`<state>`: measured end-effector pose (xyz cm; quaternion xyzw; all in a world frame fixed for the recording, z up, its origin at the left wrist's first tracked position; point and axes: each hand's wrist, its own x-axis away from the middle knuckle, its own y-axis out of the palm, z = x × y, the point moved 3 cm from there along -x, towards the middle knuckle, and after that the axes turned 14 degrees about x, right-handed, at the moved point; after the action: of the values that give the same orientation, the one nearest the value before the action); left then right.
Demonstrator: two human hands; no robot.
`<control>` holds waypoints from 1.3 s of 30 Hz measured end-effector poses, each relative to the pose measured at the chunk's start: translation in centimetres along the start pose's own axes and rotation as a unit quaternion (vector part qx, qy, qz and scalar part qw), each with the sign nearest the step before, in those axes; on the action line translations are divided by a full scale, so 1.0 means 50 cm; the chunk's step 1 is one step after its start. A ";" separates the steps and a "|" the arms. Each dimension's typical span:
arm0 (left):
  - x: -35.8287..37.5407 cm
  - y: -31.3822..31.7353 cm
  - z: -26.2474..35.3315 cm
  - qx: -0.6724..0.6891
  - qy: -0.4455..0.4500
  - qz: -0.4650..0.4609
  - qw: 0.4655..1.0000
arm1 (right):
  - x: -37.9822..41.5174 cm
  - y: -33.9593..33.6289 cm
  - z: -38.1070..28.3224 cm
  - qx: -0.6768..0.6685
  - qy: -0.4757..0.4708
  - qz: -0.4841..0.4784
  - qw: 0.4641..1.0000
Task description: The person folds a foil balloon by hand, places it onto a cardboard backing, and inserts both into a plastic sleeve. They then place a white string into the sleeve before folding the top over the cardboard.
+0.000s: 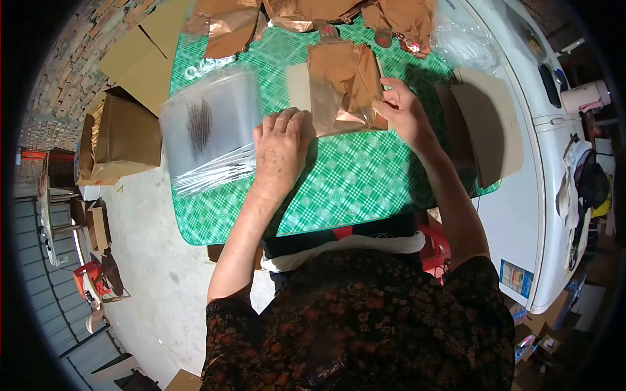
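A flat, folded brown packet with a glossy plastic-like surface lies on the table in front of me. A small tab with a red mark sticks out at its top. My right hand pinches the packet's right edge between thumb and fingers. At the packet's lower left corner, my left hand rests with its fingers curled and pressed together; whatever they hold is hidden. Beige card shows along the packet's left side. Left of my left hand lies a stack of clear plastic bags with dark printing and white edges.
More brown pieces lie along the far side of the green checked tablecloth. Crumpled clear plastic sits at the far right, above cardboard sheets. A white appliance borders the right side. An open cardboard box stands left.
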<state>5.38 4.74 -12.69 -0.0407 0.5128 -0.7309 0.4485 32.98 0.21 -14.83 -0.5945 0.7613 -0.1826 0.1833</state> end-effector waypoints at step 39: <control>-0.002 -0.008 -0.018 0.041 -0.037 -0.036 0.998 | 0.150 -0.040 0.006 0.006 -0.228 0.028 0.973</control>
<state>4.70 5.47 -12.75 -0.0672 0.4636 -0.7650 0.4421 33.08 -7.54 -14.57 -0.5978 0.7147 -0.0421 0.3605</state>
